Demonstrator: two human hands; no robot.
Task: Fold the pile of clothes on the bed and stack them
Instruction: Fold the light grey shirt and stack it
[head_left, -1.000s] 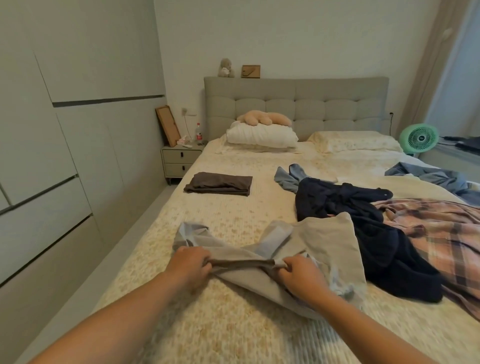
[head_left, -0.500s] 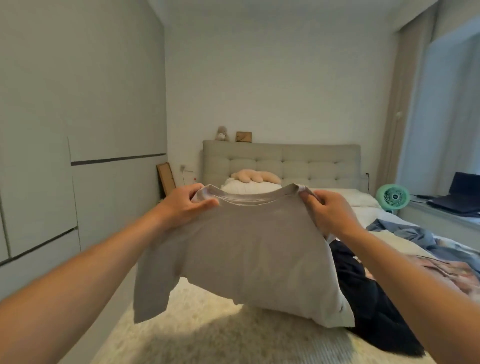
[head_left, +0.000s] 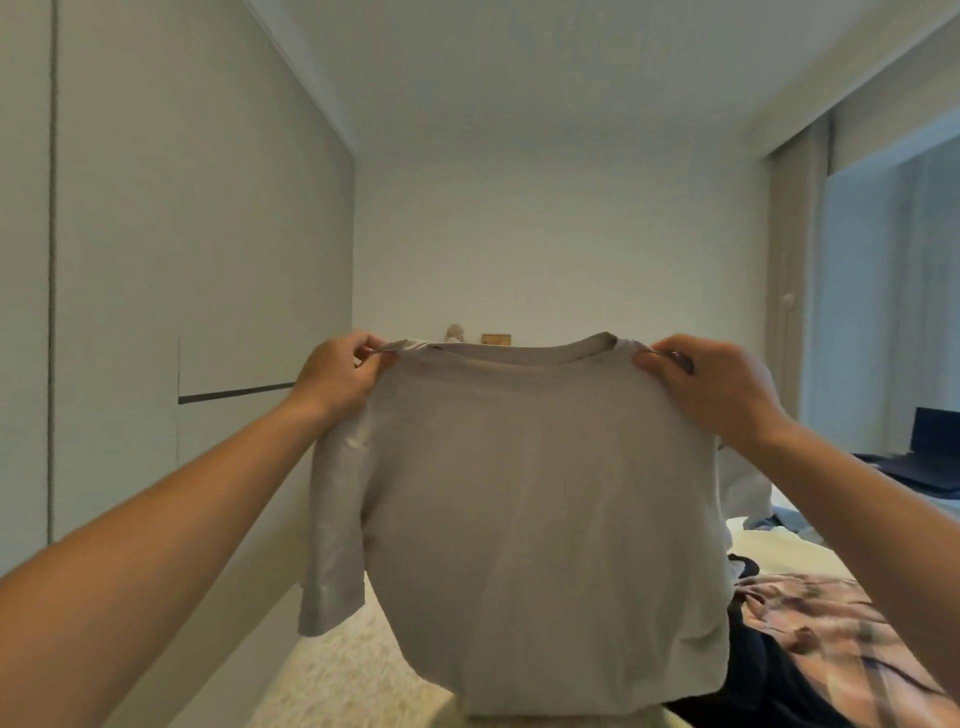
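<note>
A grey short-sleeved T-shirt hangs spread out in the air in front of me, above the bed. My left hand pinches its left shoulder and my right hand pinches its right shoulder, both beside the collar. The shirt's hem reaches down to the lower edge of the view. It hides most of the bed, the headboard and the folded dark garment. To the right, on the bed, lie a pink plaid garment and a dark navy garment.
Tall pale wardrobe doors line the left side. A curtain and a window bay stand at the right, with a dark laptop on the sill. A small plush toy and a wooden frame peek above the collar.
Both hands lifted the grey T-shirt from the bed, then raised it higher and spread it wider. My view tilted up toward the ceiling.
</note>
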